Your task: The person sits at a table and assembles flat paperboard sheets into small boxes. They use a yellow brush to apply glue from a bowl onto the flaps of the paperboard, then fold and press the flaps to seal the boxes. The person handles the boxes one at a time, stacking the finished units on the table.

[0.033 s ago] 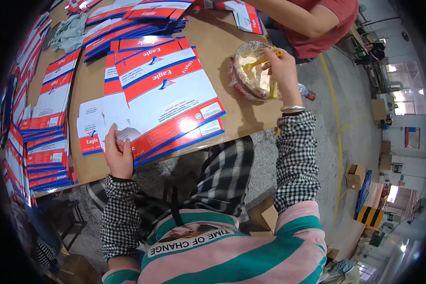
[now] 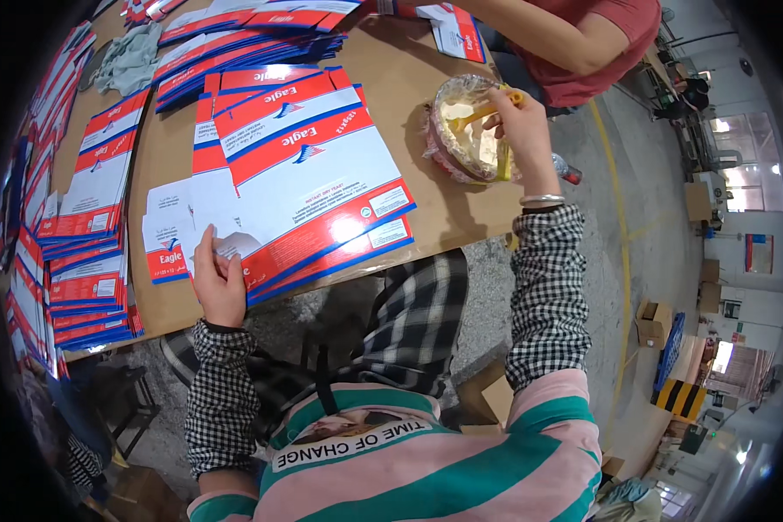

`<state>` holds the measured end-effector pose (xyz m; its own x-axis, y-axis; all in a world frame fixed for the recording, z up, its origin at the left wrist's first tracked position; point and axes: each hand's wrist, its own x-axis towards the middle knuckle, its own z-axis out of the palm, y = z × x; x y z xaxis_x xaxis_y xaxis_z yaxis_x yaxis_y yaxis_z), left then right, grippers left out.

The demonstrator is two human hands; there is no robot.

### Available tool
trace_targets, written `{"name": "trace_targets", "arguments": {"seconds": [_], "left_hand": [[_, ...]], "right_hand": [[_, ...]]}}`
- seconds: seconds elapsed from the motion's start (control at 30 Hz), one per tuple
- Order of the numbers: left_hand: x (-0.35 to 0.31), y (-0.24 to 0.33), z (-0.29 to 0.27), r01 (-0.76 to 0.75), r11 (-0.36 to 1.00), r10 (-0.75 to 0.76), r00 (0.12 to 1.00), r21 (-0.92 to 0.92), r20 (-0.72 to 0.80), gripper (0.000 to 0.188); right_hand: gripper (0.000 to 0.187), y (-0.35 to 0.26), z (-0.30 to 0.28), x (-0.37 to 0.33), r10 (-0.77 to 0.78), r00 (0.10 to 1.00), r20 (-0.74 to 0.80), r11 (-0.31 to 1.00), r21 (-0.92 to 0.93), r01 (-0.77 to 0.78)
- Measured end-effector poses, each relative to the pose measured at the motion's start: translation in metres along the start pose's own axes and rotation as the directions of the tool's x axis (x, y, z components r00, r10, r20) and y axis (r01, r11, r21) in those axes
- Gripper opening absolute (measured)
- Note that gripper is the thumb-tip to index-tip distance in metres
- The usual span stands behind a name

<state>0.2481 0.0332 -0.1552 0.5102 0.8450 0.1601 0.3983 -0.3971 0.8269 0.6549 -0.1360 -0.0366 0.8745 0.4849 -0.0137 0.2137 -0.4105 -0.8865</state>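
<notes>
My right hand (image 2: pixel 524 130) is closed around a yellow-handled brush (image 2: pixel 473 117). The brush dips into a round tub (image 2: pixel 438 143) lined with clear plastic and holding pale paste; its tip is hard to make out. At the table's near edge, my left hand (image 2: pixel 220 283) pinches the lower left corner of a flat printed carton (image 2: pixel 309 196), red, white and blue. That carton lies on top of several others, fanned out slightly beneath it. Beside my left hand, white carton flaps (image 2: pixel 167 213) stick out to the left.
Stacks of folded cartons (image 2: pixel 104 174) line the left side of the brown table (image 2: pixel 152 317), with another stack (image 2: pixel 244 61) at the back. A grey-green cloth (image 2: pixel 126 61) lies far left. Behind the tub is a bottle (image 2: pixel 565 170). A co-worker's arm (image 2: pixel 548 35) reaches over the far side.
</notes>
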Motion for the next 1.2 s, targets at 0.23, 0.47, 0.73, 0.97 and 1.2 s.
{"name": "trace_targets", "arguments": {"seconds": [0.23, 0.47, 0.73, 0.97, 1.2], "left_hand": [[0.005, -0.003, -0.003, -0.055, 0.998, 0.054, 0.998, 0.024, 0.030, 0.034], [0.008, -0.002, -0.008, -0.075, 0.996, 0.071, 0.995, 0.047, 0.074, 0.031], [0.017, 0.002, -0.014, -0.073, 0.987, 0.052, 0.987, 0.140, 0.151, 0.034], [0.023, -0.006, -0.019, -0.079, 0.989, 0.065, 0.991, 0.122, 0.117, 0.037], [0.023, -0.020, -0.016, -0.042, 0.997, 0.038, 0.997, 0.058, 0.074, 0.026]], "right_hand": [[0.020, -0.002, -0.015, -0.009, -0.006, 0.999, -0.041, 0.987, 0.161, 0.012], [0.021, -0.011, -0.018, -0.023, -0.081, 0.995, -0.050, 0.962, 0.258, 0.092], [0.020, -0.010, -0.020, -0.037, -0.121, 0.988, 0.094, 0.988, 0.108, 0.111], [0.020, -0.033, -0.031, -0.053, -0.150, 0.980, -0.130, 0.892, 0.410, 0.190], [0.020, -0.014, -0.020, -0.090, -0.088, 0.992, -0.090, 0.557, 0.821, 0.124]]}}
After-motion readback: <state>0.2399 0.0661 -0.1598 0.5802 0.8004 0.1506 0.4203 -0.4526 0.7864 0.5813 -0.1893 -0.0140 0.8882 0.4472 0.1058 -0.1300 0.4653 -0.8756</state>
